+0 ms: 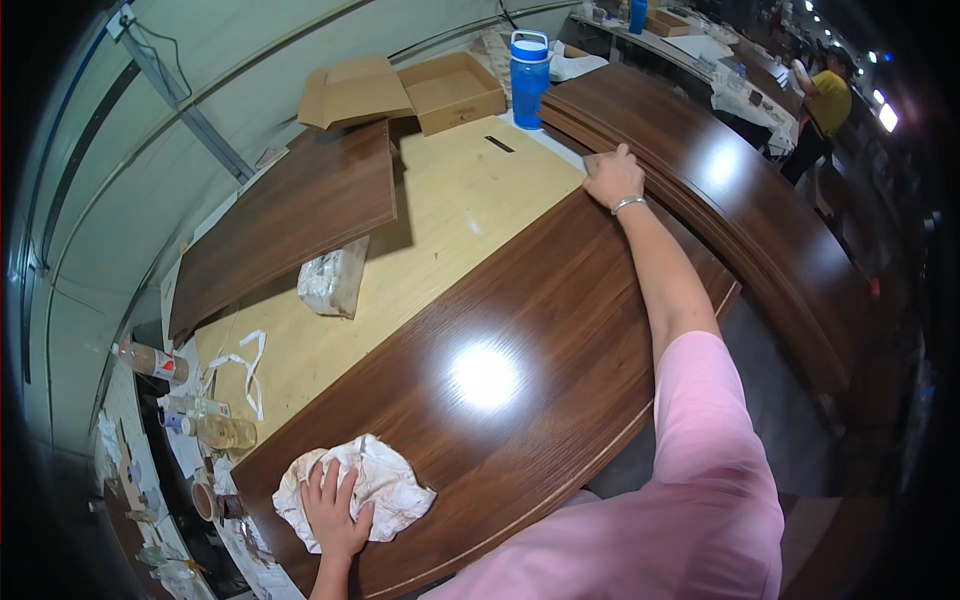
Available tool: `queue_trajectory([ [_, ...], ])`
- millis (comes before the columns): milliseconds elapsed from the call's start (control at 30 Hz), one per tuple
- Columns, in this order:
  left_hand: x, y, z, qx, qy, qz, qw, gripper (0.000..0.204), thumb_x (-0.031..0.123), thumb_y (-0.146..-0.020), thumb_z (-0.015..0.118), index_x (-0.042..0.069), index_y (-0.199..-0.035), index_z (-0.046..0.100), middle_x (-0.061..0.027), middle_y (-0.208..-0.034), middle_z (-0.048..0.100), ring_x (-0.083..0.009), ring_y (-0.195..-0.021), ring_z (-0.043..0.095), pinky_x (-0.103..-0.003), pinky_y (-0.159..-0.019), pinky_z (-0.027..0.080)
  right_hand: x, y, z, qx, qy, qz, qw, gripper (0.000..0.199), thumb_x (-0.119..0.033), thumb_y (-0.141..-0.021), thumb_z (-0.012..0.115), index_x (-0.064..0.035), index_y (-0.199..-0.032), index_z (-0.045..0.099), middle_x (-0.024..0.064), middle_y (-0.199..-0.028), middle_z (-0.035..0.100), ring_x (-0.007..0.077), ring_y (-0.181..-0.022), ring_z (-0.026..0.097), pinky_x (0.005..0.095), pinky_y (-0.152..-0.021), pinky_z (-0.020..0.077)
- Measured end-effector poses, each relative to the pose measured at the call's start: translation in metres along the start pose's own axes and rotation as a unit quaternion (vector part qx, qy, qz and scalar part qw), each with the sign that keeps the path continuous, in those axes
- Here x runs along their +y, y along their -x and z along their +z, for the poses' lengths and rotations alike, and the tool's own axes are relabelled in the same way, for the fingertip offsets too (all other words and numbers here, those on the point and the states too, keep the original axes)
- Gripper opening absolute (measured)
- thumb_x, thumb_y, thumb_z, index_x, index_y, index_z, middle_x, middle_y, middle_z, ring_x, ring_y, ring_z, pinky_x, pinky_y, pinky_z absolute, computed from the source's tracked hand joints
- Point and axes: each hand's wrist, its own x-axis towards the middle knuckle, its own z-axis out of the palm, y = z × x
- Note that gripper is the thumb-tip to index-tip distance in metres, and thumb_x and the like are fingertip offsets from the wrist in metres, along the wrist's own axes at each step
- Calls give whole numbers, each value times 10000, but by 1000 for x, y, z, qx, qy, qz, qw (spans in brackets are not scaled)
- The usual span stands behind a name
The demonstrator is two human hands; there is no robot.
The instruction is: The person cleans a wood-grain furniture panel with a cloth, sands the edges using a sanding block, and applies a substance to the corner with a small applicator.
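White stained cloth [392,488] lies bunched under my left hand [338,508], whose fingers I see fanned out flat across it, at the near left end of a glossy brown panel [560,400]. Left of that hand, past the panel's edge, I make out a bottle of yellowish liquid [225,432]; beyond the hand, a white strip [258,370] lies on a pale yellow board [500,190]. Farther beyond, a wrapped block [333,280] sits partly under a tilted brown board [300,210]. Well apart to the right, my right hand [616,180] curls at the panel's far end; from my distant seat I cannot tell whether its fingers pinch anything. A bracelet [629,203] circles that wrist. Beyond it, leftward, stand a blue bottle [529,82] and an open cardboard box [452,90]; just to its right lie stacked brown panels [680,130].
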Motion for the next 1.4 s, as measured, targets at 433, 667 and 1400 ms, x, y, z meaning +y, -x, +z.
queue_trajectory([
  [433,-6,8,5,13,0,-5,1000,539,344,-799,621,116,-1288,608,-135,-1461,489,-436,-1365,381,-633,-1093,247,47,-17,8,-5,-59,8,998,455,-416,-754,674,-126,-1102,709,208,-1185,514,368,-1062,579,462,-874,533],
  [667,-6,2,1,26,-2,48,999,502,313,-855,567,55,-1285,593,-169,-1442,503,-441,-1330,416,-594,-1099,278,25,172,-56,11,-211,-265,941,681,-384,-710,733,-168,-1335,569,208,-1090,497,347,-979,572,433,-742,537],
  [1400,6,-1,-1,44,-44,63,996,466,322,-1013,446,23,-1342,585,-183,-1475,490,-378,-1420,375,-577,-1200,174,237,264,-27,23,-347,37,937,840,-184,-646,725,15,-1407,431,155,-1193,438,329,-1177,473,367,-1030,400],
])
